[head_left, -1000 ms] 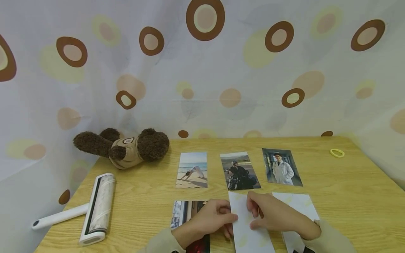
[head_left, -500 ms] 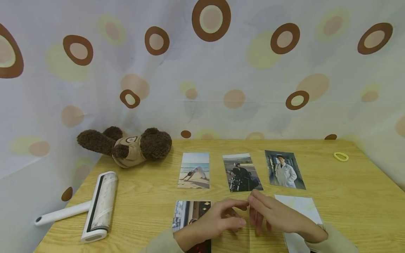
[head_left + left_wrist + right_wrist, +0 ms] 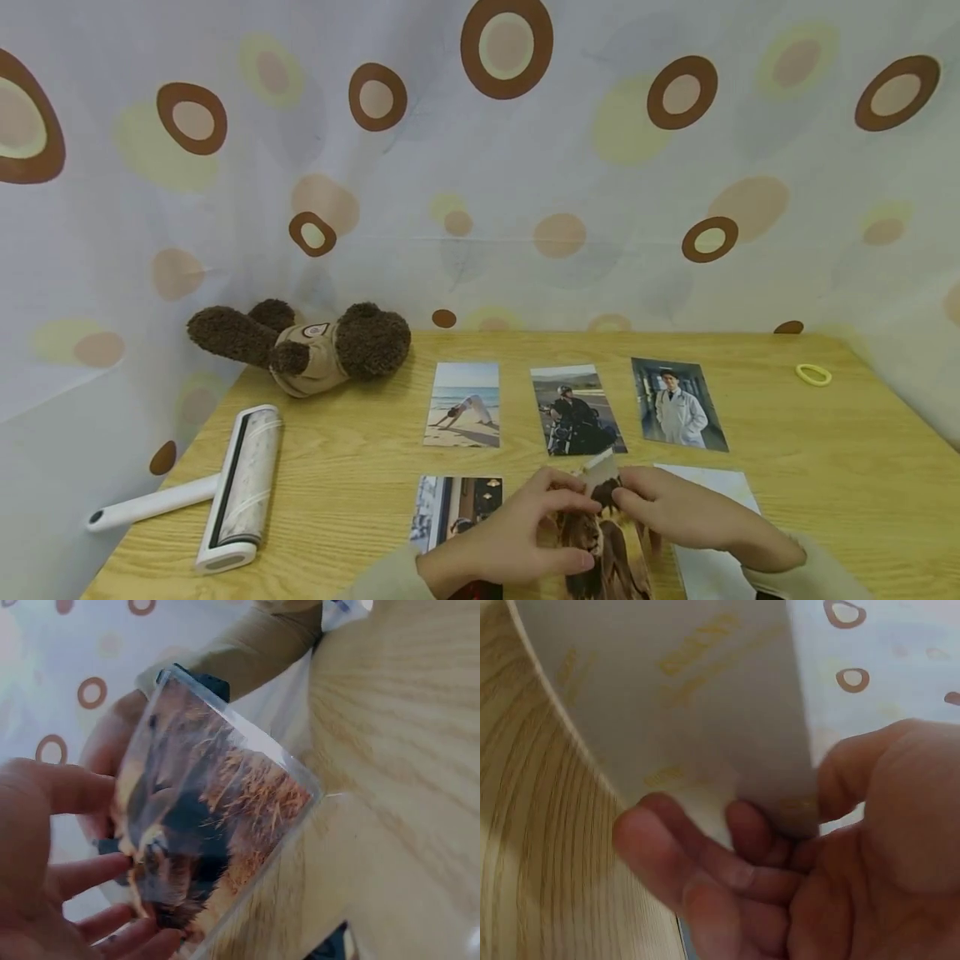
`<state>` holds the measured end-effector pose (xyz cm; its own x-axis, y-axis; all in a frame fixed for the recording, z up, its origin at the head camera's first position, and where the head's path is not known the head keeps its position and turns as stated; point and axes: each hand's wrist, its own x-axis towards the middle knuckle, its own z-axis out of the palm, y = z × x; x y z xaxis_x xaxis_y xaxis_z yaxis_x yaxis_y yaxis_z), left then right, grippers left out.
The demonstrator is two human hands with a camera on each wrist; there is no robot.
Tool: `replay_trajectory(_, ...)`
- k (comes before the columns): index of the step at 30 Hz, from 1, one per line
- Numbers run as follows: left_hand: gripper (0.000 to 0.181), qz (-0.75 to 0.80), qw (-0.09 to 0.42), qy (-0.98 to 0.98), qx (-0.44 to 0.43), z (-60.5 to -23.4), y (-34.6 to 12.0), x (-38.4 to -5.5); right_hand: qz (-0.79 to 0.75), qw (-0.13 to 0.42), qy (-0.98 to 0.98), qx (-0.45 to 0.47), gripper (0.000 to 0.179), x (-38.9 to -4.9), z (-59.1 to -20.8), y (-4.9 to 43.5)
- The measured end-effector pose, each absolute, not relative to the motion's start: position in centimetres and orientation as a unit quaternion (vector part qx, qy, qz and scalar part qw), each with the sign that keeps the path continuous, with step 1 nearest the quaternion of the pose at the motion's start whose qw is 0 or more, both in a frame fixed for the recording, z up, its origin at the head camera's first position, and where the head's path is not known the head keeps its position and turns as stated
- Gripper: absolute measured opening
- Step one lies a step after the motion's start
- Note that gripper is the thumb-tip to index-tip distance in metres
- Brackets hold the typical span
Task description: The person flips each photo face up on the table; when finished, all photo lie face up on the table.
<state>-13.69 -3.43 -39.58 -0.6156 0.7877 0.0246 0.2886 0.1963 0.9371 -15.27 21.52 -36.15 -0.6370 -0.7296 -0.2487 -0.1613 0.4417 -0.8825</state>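
Between both hands a glossy photo print [image 3: 609,575] of a lion is held tilted, picture side showing in the head view. My right hand [image 3: 686,510] pinches its right edge; in the right wrist view the thumb lies at the edge and the fingers bend behind the white back [image 3: 697,705] with yellow lettering. My left hand [image 3: 517,533] reaches over its left side with extended fingers. In the left wrist view, the left fingertips [image 3: 112,866] lie at the picture's edge. Partly under the left forearm lies another photo [image 3: 480,493]; a face-down print [image 3: 712,575] lies beneath the right forearm.
Behind the hands lie a beach yoga photo [image 3: 462,404], a motorcycle photo [image 3: 577,410] and a photo of a person in a white coat [image 3: 679,404]. A lint roller [image 3: 243,483] and plush toy [image 3: 307,358] sit left. A yellow ring [image 3: 813,375] lies right.
The held photo has been flipped: its white back faced up, then it stood edge-on, and now the lion picture shows. Both hands have shifted slightly rightward with it.
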Motion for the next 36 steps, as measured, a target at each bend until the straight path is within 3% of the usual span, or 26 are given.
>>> replay_trajectory(7, 0.05, 0.277, 0.137, 0.826, 0.472, -40.2, -3.8, -13.6, -0.35, 0.255, 0.853, -0.291, 0.04, -15.3, -36.7, 21.4)
replay_trajectory(10, 0.057, 0.215, 0.116, 0.839, 0.486, -40.3, -3.8, -13.6, -0.305, 0.222, 0.88, -0.288, 0.044, -15.2, -37.3, 21.5)
replay_trajectory(18, 0.055, 0.176, 0.146, 0.84, 0.493, -40.2, -4.2, -13.9, -0.24, 0.188, 0.917, -0.256, 0.045, -14.8, -38.3, 21.1)
replay_trajectory(26, 0.053, 0.169, 0.128, 0.84, 0.499, -40.0, -4.4, -14.2, -0.222, 0.168, 0.929, -0.245, 0.049, -14.8, -38.6, 20.7)
replay_trajectory(36, 0.05, 0.159, 0.143, 0.85, 0.482, -39.2, -4.4, -14.1, -0.231, 0.188, 0.921, -0.251, 0.048, -14.8, -38.4, 20.9)
